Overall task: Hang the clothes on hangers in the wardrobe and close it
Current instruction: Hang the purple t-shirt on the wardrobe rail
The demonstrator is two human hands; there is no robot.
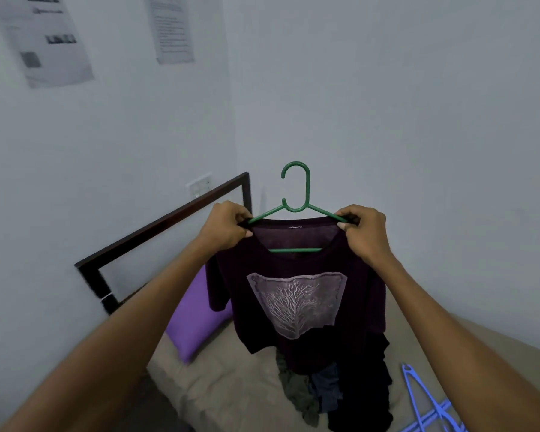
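while held up above the bed [231, 378], the dark purple t-shirt [296, 307] with a pale tree print sits on a green hanger [296, 194]. left hand [226, 227] and right hand [363, 233] each pinch a shoulder. its hem merges with the clothes pile [340, 391]; blue hangers [430, 406] are cut off at the frame edge.

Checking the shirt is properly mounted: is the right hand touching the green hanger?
Touching. The head view shows the right hand pinching the green hanger arm and the shirt shoulder.
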